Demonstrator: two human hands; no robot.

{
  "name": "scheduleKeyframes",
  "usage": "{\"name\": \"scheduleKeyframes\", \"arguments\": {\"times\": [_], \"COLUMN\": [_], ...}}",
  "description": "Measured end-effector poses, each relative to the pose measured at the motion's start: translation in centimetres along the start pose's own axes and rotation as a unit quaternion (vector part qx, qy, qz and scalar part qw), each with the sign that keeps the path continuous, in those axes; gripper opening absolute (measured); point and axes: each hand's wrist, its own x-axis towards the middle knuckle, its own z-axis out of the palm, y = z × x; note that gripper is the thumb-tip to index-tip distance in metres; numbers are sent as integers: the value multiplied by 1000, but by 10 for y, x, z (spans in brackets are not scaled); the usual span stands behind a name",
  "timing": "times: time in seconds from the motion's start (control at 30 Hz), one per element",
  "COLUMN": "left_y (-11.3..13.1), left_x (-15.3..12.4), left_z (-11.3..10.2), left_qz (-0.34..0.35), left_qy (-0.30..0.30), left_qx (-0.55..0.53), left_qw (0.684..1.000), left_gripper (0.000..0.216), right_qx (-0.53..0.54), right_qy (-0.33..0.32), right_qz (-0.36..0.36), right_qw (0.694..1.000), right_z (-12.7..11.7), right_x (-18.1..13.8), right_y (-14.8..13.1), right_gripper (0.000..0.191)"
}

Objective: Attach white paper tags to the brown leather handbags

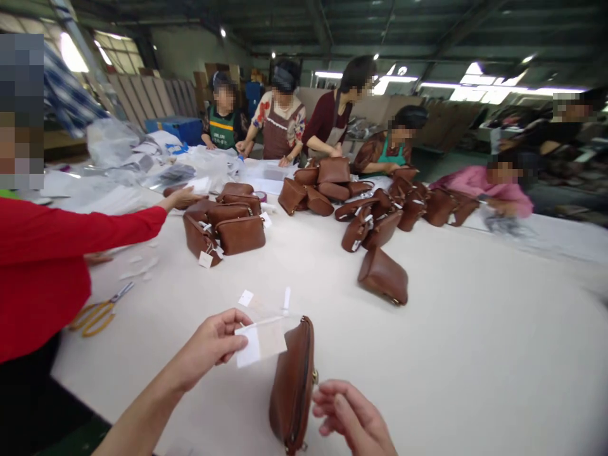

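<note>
“Head view: what's nearest us?”

“Right hand (354, 415), low down. Its fingers are loosely curled, with nothing in them. The tips are just beside the zip edge of a brown pouch (289, 392); I can't tell whether they touch.”

“Where exactly is that pouch?”

“On the white table (451, 354), between the two hands, zip edge towards the right one. I can't see what's inside it.”

“And the other hand?”

“Left hand (209, 348): thumb and fingers pinch a white-and-beige card (249, 346) near the pouch's upper end. There's clear film about the card, but I can't tell whether it's a sleeve round it.”

“Anything loose past that?”

“A white tag (246, 297) and a white strip (287, 299) lie just beyond. Scissors (102, 315) with yellow handles lie well off to the left. Further on, one lone pouch (384, 277) lies tipped over.”

“More behind it?”

“Plenty. A left group (242, 234) stands close together, paper tags hanging off; a right group (380, 225) and a middle heap (332, 180) sit beyond. Their insides are hidden too. A co-worker's red sleeve (114, 231) reaches towards the left group.”

“Far side?”

“People in aprons (285, 130) line the edge, a pink sleeve (460, 177) at the right. Plastic bags (114, 142) are piled on the left, near a blue box (175, 130) whose contents I can't make out.”
</note>
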Motion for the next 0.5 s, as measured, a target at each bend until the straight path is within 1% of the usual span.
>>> {"name": "scheduleKeyframes", "arguments": {"times": [0.03,0.07,0.1,0.13,0.17,0.23,0.33,0.4,0.5], "left_y": [4,7,8,8,6,1,-11,-20,-31], "left_x": [-7,-15,-23,-30,-37,-49,-60,-63,-66], "left_z": [11,22,34,46,57,78,103,113,118], "left_qz": [0,0,0,0,1,4,-4,-31,-103], "left_qy": [-27,-54,-79,-100,-116,-137,-159,-182,-223], "left_qx": [20,46,77,109,140,190,224,216,179], "left_qw": [999,997,994,989,983,972,961,959,953], "left_gripper": [33,31,28,25,21,16,17,17,16], "right_qx": [36,75,113,151,185,231,280,312,355], "right_qy": [-44,-73,-81,-75,-56,0,88,129,164], "right_qz": [20,29,30,29,25,25,26,33,41], "right_qw": [998,994,990,985,981,973,956,941,919], "right_z": [9,16,21,25,26,24,12,1,-14], "right_x": [-3,-6,-9,-11,-14,-20,-33,-43,-57], "right_y": [0,1,5,9,15,25,36,38,38], "right_gripper": [53,60,65,67,65,54,42,40,41]}}
